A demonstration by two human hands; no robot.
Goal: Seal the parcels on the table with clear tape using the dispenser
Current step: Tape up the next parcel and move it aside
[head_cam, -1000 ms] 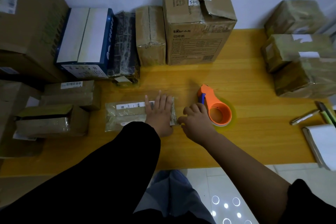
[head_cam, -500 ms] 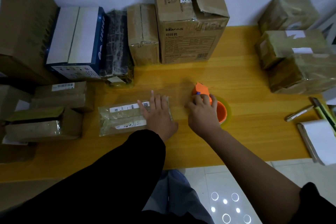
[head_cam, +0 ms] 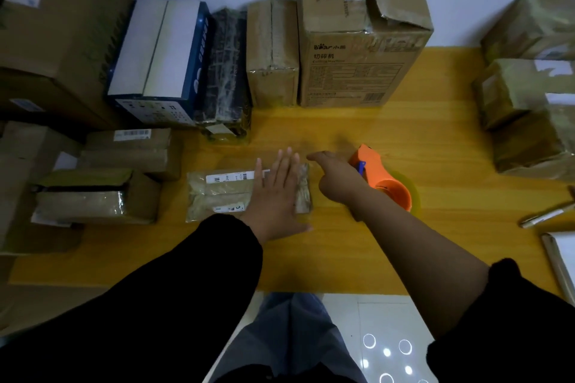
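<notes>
left hand (head_cam: 273, 196) flat on parcel (head_cam: 217, 196) | right hand (head_cam: 339, 180) grips dispenser (head_cam: 389, 190)

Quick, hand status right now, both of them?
Left hand: open, pressing flat on the small parcel.
Right hand: at the orange tape dispenser, fingers hidden; grip cannot be told.

Dim, underexposed light with a cool cast; soft shadows lie on the worktop (head_cam: 435, 140). Wide-angle distortion bends the parcels (head_cam: 529, 87) at left and right edges. Round glints dot the near floor (head_cam: 342, 320).
</notes>
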